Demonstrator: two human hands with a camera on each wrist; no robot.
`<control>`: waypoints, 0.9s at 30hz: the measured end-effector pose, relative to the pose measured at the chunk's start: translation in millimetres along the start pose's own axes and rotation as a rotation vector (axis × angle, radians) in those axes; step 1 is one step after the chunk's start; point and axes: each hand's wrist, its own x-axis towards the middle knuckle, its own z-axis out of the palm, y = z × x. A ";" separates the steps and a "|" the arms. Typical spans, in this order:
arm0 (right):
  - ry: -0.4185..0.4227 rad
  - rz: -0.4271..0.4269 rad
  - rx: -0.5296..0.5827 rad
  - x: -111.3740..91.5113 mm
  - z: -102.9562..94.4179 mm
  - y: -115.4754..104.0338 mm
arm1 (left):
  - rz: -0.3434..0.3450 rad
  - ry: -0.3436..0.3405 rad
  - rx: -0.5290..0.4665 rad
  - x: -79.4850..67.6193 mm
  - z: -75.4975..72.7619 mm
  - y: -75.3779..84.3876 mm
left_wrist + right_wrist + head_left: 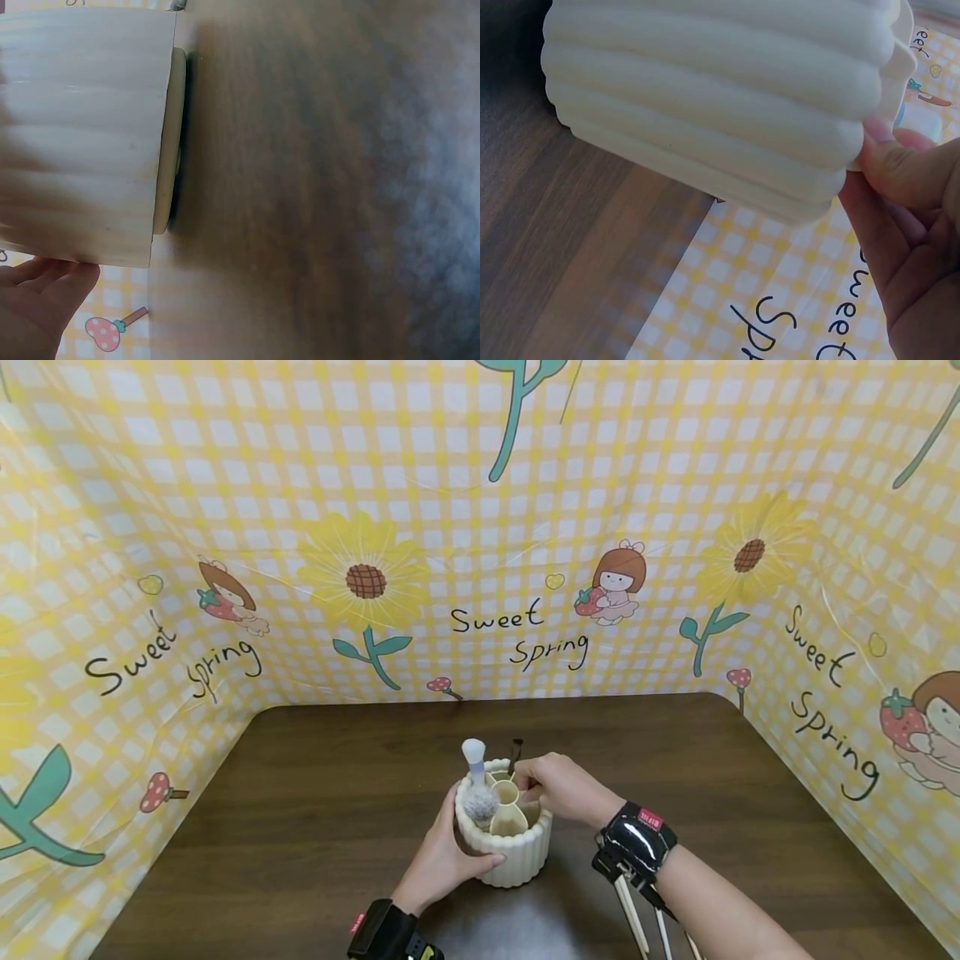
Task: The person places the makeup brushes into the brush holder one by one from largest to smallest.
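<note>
A cream ribbed brush holder with several inner compartments stands on the table in the head view. In it are a fluffy makeup brush with grey-white bristles, a brush with a white upper end and a slim dark-tipped brush. My left hand grips the holder's left side, thumb across its front. At the right rim, my right hand has its fingers curled. The right wrist view shows that thumb and fingers pinching the edge of the holder's rim.
Several thin pale sticks lie on the dark wooden table beneath the right wrist. A yellow checked cloth printed with flowers rises along the back and both sides. Each wrist wears a black strapped device.
</note>
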 end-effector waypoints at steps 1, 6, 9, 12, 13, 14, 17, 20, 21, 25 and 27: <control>-0.005 -0.004 0.001 0.3 -0.3 0.5 | 0.001 0.000 -0.007 0.0 0.1 0.4; -0.015 -0.030 -0.010 1.9 -1.4 2.3 | 0.014 0.002 -0.019 0.2 -0.3 2.1; -0.018 -0.043 -0.010 2.4 -2.1 2.9 | 0.018 0.001 -0.003 0.4 -0.4 1.5; -0.031 -0.052 -0.002 2.6 -2.8 3.8 | 0.019 0.000 0.003 0.3 0.0 1.0; -0.036 -0.057 0.001 2.9 -3.1 4.2 | 0.018 -0.001 -0.001 0.2 0.1 0.9; -0.042 -0.063 0.001 3.2 -3.2 4.6 | 0.014 -0.004 -0.008 0.1 0.1 0.9; -0.057 -0.082 -0.006 4.2 -3.7 6.5 | 0.009 -0.009 -0.023 -0.2 0.0 1.4; -0.061 -0.106 -0.007 5.6 -4.4 8.1 | 0.007 -0.009 -0.024 -0.3 0.1 1.7; -0.061 -0.112 -0.007 6.1 -4.6 8.5 | 0.009 -0.007 -0.022 -0.3 0.2 1.6; -0.055 -0.113 -0.006 6.7 -4.3 9.5 | 0.016 -0.001 -0.023 0.2 0.7 1.3; -0.054 -0.093 -0.003 6.0 -3.3 9.3 | 0.013 0.000 -0.026 0.3 0.6 1.2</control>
